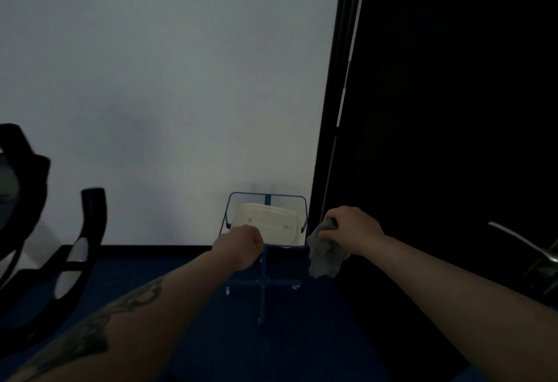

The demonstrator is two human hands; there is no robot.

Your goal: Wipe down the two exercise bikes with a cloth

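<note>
Your view is dim: the exercise bike (45, 230) is cut off at the left edge. Your left hand (238, 248) hides its fingers at the wire basket (265, 200); its grip is unreadable. Your right hand (351, 230) clutches the grey cloth (326, 256), probably crumpled, just right of the basket.

Dim, underexposed view; the pale wall (169, 79) is brightest, the right side near-black, edges bowed and softly blurred.
</note>
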